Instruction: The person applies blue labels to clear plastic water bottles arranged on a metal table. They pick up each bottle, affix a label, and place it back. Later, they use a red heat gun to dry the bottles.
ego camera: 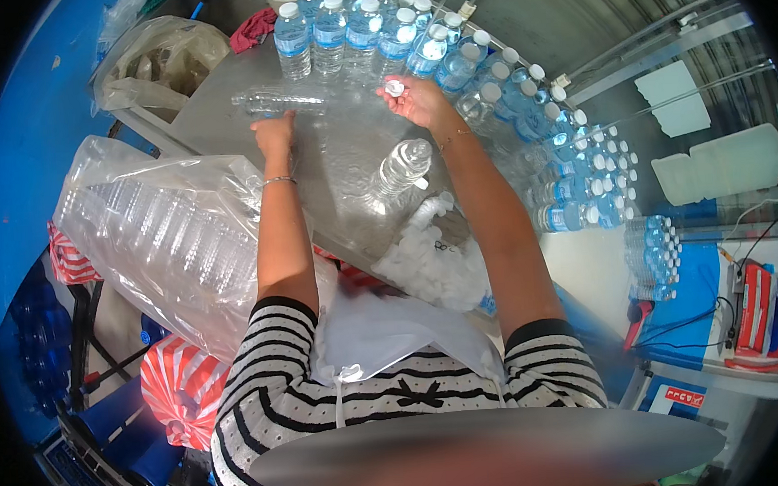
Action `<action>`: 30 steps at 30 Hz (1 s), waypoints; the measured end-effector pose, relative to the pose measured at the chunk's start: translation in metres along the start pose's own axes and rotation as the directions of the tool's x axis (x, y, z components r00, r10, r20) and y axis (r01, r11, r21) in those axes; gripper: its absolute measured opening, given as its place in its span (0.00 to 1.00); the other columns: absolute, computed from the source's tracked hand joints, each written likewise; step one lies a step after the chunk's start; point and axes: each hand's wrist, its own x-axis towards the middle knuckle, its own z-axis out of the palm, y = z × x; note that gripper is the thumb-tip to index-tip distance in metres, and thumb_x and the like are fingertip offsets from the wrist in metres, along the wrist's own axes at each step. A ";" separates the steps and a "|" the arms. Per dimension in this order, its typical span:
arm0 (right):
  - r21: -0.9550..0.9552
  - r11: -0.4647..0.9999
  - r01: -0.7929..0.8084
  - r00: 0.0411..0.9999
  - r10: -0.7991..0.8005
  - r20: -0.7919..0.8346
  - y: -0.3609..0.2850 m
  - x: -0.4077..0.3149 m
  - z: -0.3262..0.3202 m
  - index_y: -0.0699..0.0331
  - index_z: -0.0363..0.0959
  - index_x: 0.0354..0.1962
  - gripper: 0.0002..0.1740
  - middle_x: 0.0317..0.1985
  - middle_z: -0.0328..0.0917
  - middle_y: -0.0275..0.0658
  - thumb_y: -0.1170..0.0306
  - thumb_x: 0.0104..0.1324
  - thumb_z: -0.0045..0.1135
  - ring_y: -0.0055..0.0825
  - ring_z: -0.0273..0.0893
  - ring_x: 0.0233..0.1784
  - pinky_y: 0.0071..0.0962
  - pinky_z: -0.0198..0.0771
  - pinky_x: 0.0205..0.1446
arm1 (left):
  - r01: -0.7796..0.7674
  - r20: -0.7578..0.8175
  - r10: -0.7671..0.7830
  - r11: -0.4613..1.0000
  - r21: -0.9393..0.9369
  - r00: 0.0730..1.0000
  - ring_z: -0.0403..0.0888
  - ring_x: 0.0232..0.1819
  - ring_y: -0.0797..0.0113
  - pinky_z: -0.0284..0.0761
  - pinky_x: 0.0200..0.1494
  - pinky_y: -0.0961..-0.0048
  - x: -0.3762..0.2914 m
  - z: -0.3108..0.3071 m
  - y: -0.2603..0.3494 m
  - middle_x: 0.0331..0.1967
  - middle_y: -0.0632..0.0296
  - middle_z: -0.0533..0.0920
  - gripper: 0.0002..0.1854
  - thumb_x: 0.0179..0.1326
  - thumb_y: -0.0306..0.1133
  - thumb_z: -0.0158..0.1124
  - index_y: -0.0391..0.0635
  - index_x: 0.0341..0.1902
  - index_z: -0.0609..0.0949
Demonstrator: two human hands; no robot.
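Observation:
My left hand (274,135) is at a clear plastic bottle (287,102) that lies on its side on the metal tabletop (222,129); how its fingers meet the bottle is hard to see. In my right hand (416,100) is a white bottle cap (394,87), held at the fingertips. Below and between my hands, an unlabelled clear bottle (403,168) leans on the table, with a loose white cap (421,183) beside it. A clear plastic bag of white caps (430,260) sits by my right forearm. Labelled, capped water bottles (363,34) stand in rows beyond my hands.
A big clear bag of empty bottles (168,236) lies against my left forearm. At the back left are a lined bin (157,63) and a red cloth (253,31). More bottles (569,192) curve round on the right. Red-striped bags (183,389) are low on the left.

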 end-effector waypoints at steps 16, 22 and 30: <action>-0.682 -0.192 0.706 0.409 -0.675 0.614 0.013 -0.187 0.032 0.62 0.67 0.57 0.25 0.59 0.71 0.41 0.70 0.62 0.58 0.40 0.72 0.55 0.37 0.68 0.55 | -0.208 0.018 0.209 0.977 -0.057 0.978 0.83 0.30 0.54 0.77 0.38 0.61 -0.028 -0.003 0.033 0.30 0.48 0.84 0.40 0.44 0.55 0.74 0.31 0.50 0.76; -0.642 -0.418 0.642 0.220 -0.702 0.677 0.031 -0.175 0.029 0.65 0.68 0.54 0.24 0.58 0.71 0.42 0.74 0.60 0.60 0.40 0.71 0.57 0.36 0.70 0.58 | -0.627 0.322 0.654 0.753 -0.199 0.684 0.80 0.44 0.41 0.74 0.46 0.56 -0.127 0.030 0.074 0.41 0.40 0.81 0.36 0.47 0.41 0.75 0.42 0.58 0.71; -0.633 -0.515 0.578 0.179 -0.677 0.714 0.039 -0.168 0.029 0.65 0.69 0.52 0.21 0.59 0.69 0.42 0.77 0.60 0.58 0.39 0.70 0.59 0.33 0.69 0.60 | -0.681 0.342 0.723 0.687 -0.254 0.601 0.79 0.45 0.39 0.74 0.46 0.54 -0.136 0.049 0.087 0.42 0.40 0.81 0.37 0.48 0.33 0.73 0.46 0.62 0.67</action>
